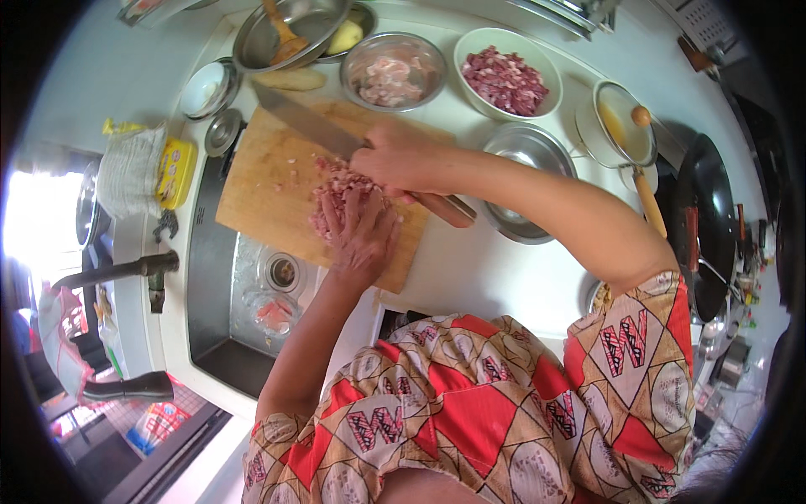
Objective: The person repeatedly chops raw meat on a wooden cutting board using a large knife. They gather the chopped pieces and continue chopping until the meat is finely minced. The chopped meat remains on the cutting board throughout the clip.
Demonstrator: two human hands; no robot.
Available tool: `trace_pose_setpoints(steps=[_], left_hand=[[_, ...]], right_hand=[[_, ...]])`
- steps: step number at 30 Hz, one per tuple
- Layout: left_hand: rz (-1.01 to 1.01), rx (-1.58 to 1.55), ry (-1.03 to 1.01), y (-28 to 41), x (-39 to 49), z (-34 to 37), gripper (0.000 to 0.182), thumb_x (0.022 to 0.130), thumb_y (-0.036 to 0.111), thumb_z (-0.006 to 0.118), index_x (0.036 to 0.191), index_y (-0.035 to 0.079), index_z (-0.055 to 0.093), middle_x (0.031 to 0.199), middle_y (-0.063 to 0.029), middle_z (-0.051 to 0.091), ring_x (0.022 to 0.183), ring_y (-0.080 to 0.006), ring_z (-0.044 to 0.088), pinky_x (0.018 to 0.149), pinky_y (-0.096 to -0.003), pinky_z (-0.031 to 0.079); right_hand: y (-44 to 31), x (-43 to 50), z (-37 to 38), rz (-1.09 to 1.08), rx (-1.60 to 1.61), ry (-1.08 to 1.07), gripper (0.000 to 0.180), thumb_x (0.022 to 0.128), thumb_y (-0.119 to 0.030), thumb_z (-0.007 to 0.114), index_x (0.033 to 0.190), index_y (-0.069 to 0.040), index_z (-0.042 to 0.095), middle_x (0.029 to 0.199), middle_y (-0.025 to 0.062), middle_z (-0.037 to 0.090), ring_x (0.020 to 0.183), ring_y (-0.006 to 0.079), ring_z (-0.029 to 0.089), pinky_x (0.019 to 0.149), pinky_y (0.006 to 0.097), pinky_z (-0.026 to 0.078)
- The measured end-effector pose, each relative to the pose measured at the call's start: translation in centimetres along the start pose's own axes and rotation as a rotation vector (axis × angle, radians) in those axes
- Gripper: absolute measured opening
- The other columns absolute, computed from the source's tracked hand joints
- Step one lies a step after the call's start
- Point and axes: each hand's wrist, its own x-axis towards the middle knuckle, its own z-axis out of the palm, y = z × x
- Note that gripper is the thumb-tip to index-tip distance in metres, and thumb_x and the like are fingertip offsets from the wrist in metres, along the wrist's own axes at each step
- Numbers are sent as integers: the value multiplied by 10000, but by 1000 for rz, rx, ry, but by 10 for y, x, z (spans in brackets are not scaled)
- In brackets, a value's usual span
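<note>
My right hand (400,157) grips a kitchen knife (308,123), its broad blade pointing to the upper left over the wooden cutting board (258,189). The end of the handle sticks out behind my fist. Fingers spread, my left hand (362,236) rests on a pile of chopped raw meat (337,176) in the middle of the board. The blade is just above the far side of that pile. A few small meat bits lie loose to its left. The board's near left part overhangs the sink (242,277).
Behind the board stand a metal bowl of pale meat (393,72) and a pale green bowl of red meat pieces (507,82). A metal bowl (529,183) sits under my right forearm. Farther right are a strainer (623,126) and a wok (708,220). A faucet (119,271) is left.
</note>
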Motion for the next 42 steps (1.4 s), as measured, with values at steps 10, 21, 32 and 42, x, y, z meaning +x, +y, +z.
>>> trace_pose_setpoints(steps=[10,21,32,42], left_hand=[[-285,-328,297,-79,-9,-3,168,723,20,696,890,11,683,1035,-157,655,980,-353,586,941,-442,450],[-512,-683,110,-150,-20,29,280,862,-12,597,1135,-41,649,1239,-212,612,1216,-348,544,1036,-388,429],[-711,-628,234,-37,-43,-8,225,829,14,677,1044,-40,642,1045,-136,618,962,-304,583,867,-369,480],[-413,-303,268,-38,-35,11,172,779,-23,668,950,-35,653,1020,-184,630,969,-385,580,873,-452,475]], right_hand=[[40,-29,7,134,51,109,279,897,-177,518,671,-21,468,572,43,493,439,117,463,397,298,397],[61,-49,41,213,138,134,273,916,-192,527,698,-33,483,549,20,477,439,107,462,407,296,400],[94,-65,49,24,-354,43,329,835,-237,554,738,76,549,571,231,525,533,325,574,549,451,459],[80,-19,50,215,-332,-116,376,813,-241,540,672,103,594,624,305,573,615,418,631,606,471,500]])
